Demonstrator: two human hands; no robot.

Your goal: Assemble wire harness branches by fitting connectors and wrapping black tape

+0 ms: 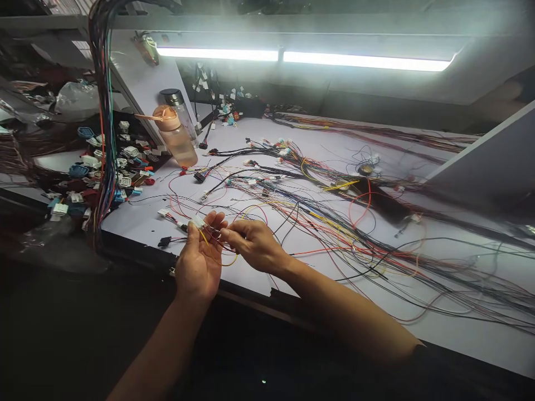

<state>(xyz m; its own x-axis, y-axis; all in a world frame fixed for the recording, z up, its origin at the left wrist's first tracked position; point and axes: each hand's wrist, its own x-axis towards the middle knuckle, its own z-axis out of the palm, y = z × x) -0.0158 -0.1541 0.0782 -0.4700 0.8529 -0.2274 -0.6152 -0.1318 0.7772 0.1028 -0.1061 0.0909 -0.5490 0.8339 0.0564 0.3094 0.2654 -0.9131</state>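
My left hand [198, 266] is closed on a white wire connector [198, 222], thumb on its near side and fingers behind. A yellow wire [204, 238] hangs from the connector and loops down below the hands. Right beside it, my right hand [253, 244] pinches thin wires with small metal ends between thumb and forefinger, close to the connector. Whether a wire end sits inside the connector I cannot tell. Left of my hands, a black connector [165, 242] and a small white connector [163, 213] lie on the white table with their wires.
Bundles of loose wires [334, 228] spread across the table to the right. A peach-capped bottle [178, 142] and a dark-lidded bottle [178, 103] stand at the back left. A thick hanging wire bundle [100, 111] and piled connectors [127, 156] are at left. A lamp [363, 60] shines overhead.
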